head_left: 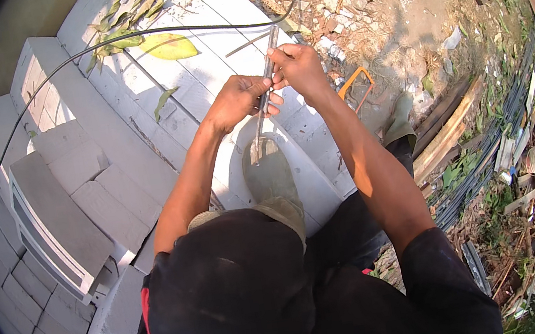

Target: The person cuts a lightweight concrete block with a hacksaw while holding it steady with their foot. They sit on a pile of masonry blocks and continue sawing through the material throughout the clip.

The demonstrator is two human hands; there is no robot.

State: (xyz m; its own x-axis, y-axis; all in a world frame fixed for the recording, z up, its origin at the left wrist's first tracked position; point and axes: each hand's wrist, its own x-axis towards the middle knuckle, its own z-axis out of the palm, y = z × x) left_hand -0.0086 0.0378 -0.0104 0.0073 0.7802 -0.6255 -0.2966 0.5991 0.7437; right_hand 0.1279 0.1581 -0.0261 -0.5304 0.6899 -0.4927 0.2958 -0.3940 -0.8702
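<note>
My left hand (238, 100) and right hand (302, 68), close together, each pinched a slender grey bar (265, 105), which slanted above white blocks (201, 81), its near end over my left boot (270, 179).

No lettering, label, brand, number or sign can be read anywhere in the head view.

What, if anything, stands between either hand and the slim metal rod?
Nothing visible: the left hand and right hand both grip the slim metal rod. The black cable passes near its far end, not between them.
</note>
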